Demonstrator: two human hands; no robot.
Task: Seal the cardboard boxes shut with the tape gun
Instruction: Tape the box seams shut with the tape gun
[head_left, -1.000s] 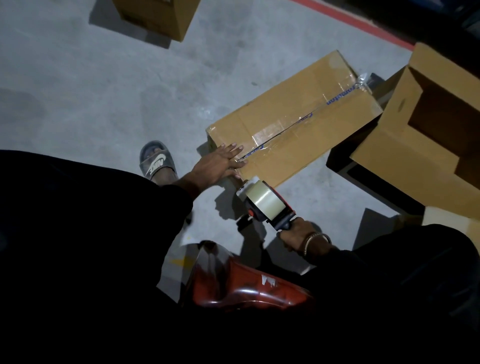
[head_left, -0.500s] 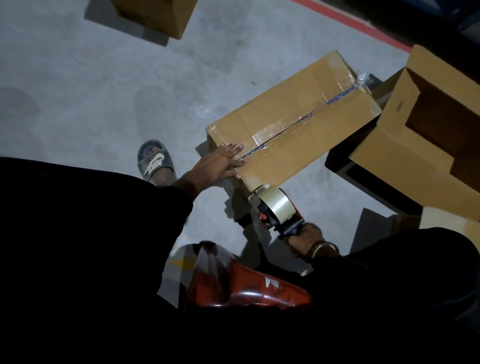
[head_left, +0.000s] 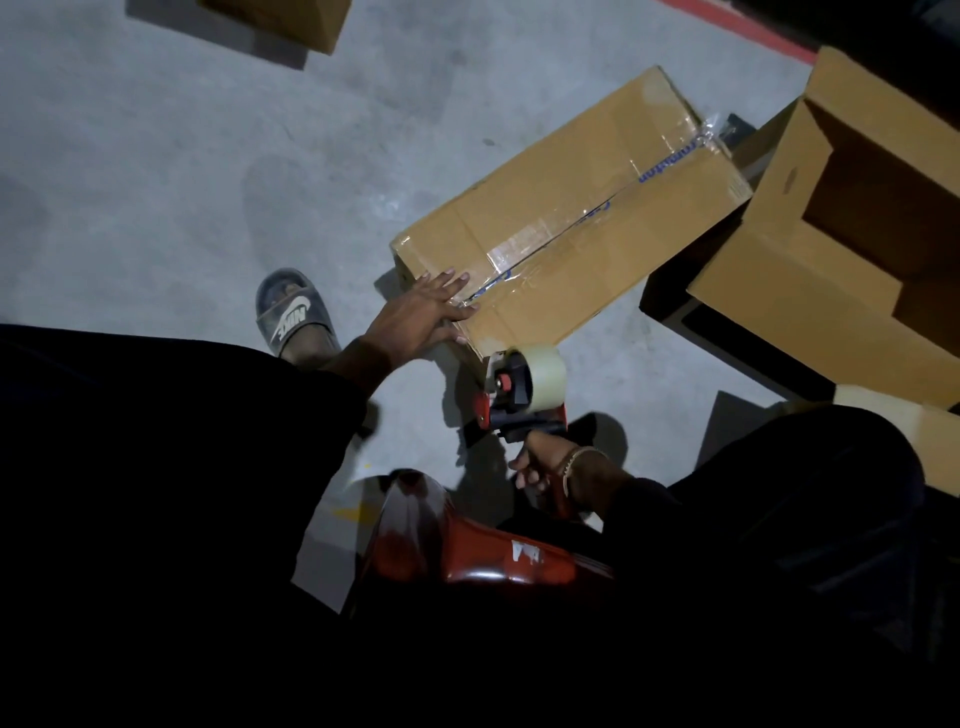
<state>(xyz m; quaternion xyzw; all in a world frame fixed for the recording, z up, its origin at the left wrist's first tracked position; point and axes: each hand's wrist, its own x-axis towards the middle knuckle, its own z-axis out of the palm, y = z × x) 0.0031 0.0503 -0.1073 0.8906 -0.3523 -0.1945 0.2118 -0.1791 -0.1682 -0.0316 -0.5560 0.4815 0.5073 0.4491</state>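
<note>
The closed cardboard box (head_left: 566, 228) lies on the grey floor (head_left: 182, 156), clear tape along its top seam; the left hand (head_left: 421, 312) rests flat on the near end of that seam, fingers straight and spread; the right hand (head_left: 540, 462) grips the tape gun (head_left: 519, 389) by its handle — the roll sits just below the box's near corner; an open box (head_left: 857, 234) stands to the right

left hand (head_left: 415, 317) flat, right hand (head_left: 540, 460) curled — gripping
</note>
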